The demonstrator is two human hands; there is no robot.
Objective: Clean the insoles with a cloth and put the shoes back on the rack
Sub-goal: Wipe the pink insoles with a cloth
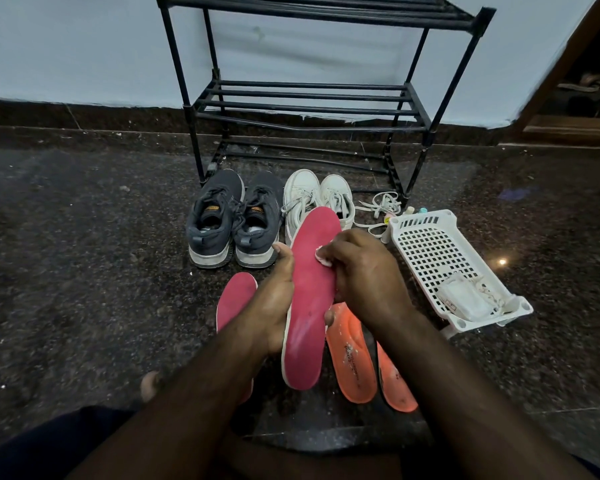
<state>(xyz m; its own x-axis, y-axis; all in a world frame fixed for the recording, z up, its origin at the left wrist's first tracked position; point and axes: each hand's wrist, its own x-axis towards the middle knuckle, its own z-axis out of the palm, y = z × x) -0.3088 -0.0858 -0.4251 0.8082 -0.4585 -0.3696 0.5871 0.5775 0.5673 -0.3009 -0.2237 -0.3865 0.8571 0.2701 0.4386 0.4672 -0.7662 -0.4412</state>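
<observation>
Four insoles are out, and I've got one pink insole (310, 299) up in my left hand (274, 303), fingers wrapped around its edge, while my right hand (364, 271) pinches a small white cloth (323, 256) against its upper face. Wiping looks mid-way: the second pink insole (234, 301) and two orange insoles (352, 355) lie on the floor below. Both pairs, grey shoes (232, 223) and white shoes (317, 199), sit before the rack (309, 105), its shelves bare, so refitting and shelving remain, I'd judge. Print on the orange one is too blurred to read.
</observation>
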